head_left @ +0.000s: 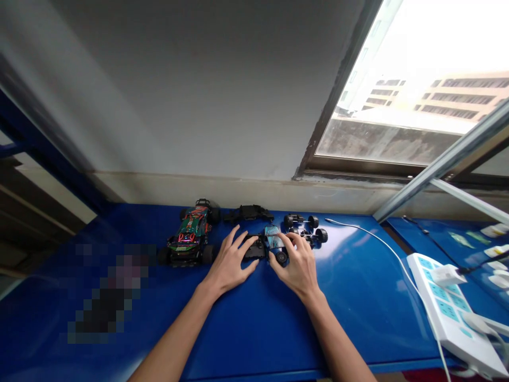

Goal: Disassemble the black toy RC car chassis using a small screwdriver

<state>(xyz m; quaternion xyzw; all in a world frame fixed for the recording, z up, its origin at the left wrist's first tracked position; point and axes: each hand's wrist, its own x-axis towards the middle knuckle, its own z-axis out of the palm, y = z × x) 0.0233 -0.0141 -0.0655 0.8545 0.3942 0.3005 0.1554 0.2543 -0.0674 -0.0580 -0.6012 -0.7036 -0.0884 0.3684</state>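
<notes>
My left hand (230, 262) lies low over the table, fingers spread and palm down. Its fingertips rest around a flat black plastic part (255, 249), at the part's left side. My right hand (299, 264) is at the other side, thumb and index finger apart and curved about a light-blue patterned toy car piece (273, 237). A small black wheel (281, 257) shows between that thumb and finger. Whether the fingers press on the piece is unclear. Just behind the right hand are wheel-and-axle assemblies (302, 220), partly hidden by it.
A green and orange toy truck (191, 228) stands to the left. Behind lies a black chassis part (250, 213). A white cable (369, 233) runs to the right, past a white power strip (449, 302). A pixelated patch covers something at left. Wall and window bound the blue table (246, 329).
</notes>
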